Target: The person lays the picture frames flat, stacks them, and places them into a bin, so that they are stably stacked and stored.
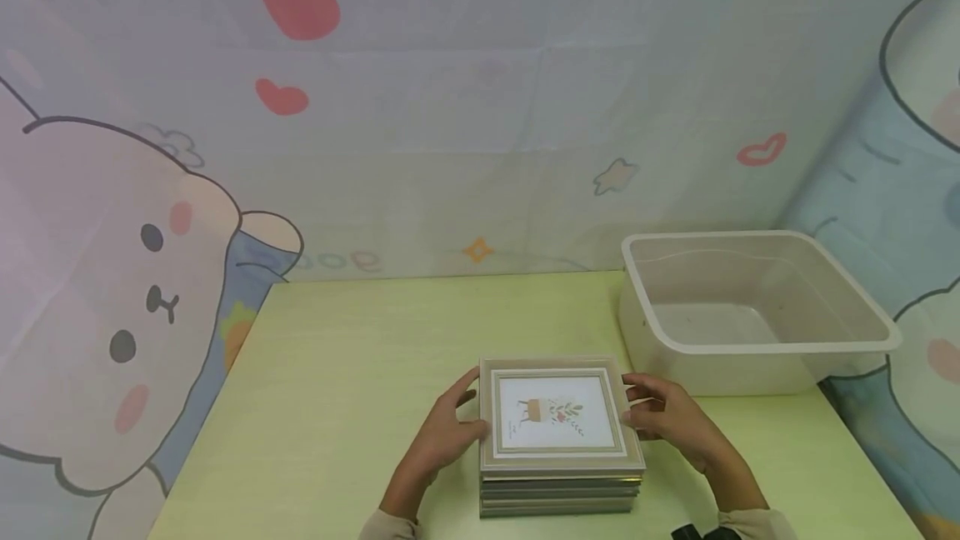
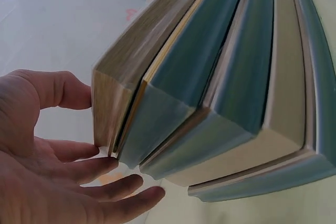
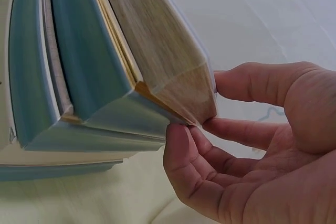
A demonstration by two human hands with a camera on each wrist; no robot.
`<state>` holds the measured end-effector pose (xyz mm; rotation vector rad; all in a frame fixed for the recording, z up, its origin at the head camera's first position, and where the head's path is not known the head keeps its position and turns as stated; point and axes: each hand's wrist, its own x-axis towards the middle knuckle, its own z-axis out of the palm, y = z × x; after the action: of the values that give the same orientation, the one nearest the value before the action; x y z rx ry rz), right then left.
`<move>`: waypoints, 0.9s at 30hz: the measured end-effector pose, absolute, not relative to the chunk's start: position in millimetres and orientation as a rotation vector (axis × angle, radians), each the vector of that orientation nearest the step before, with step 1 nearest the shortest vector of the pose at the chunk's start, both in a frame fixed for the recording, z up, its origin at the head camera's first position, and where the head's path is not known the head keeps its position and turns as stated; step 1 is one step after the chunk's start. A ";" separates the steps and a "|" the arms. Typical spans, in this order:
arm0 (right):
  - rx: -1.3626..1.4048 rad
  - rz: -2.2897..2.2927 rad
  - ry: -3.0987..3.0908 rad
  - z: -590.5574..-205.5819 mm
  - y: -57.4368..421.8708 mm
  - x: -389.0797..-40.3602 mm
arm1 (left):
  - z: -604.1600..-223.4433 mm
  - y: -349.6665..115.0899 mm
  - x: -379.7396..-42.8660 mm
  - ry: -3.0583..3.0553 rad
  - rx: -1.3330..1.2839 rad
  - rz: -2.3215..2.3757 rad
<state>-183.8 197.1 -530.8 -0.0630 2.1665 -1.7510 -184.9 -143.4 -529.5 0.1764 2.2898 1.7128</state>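
Observation:
A beige picture frame [image 1: 555, 432] with a flower print lies face up on a stack of several frames [image 1: 558, 497] near the table's front. On its left edge is my left hand [image 1: 442, 436], thumb at the rim. The left wrist view shows that thumb and the index finger pinching the top frame's corner [image 2: 121, 72], the other fingers lower along the stack. My right hand [image 1: 671, 415] grips the opposite edge. In the right wrist view its thumb and index finger [image 3: 247, 132] pinch the wood-toned top frame, other fingers curled beneath. The lower frames have blue-green and cream sides.
An off-white plastic tub [image 1: 757, 348] stands at the table's right rear, just beyond my right hand. The pale yellow-green table [image 1: 337, 407] meets a cartoon-printed cloth [image 1: 450, 107] behind. A black object [image 1: 705, 533] shows at the right sleeve.

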 end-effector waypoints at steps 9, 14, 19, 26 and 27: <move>-0.097 -1.747 2.199 -533.7 198.2 -181.8 | -526.4 -135.5 -183.5 2.552 0.239 1.483; -0.101 -1.737 2.208 -535.0 199.1 -181.1 | -528.9 -129.4 -183.7 2.766 0.451 1.245; -0.112 -1.723 2.211 -535.0 198.8 -179.9 | -528.4 -126.4 -182.6 2.901 0.554 1.071; -0.107 -1.722 2.207 -536.0 200.0 -181.9 | -536.6 -128.5 -179.8 3.002 0.624 0.974; -0.112 -1.723 2.204 -536.8 200.4 -181.7 | -537.0 -128.4 -179.1 3.029 0.651 0.927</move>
<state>-181.7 200.4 -536.8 -0.1116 2.2036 -1.7231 -179.1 -128.4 -537.0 0.6507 3.0290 0.9266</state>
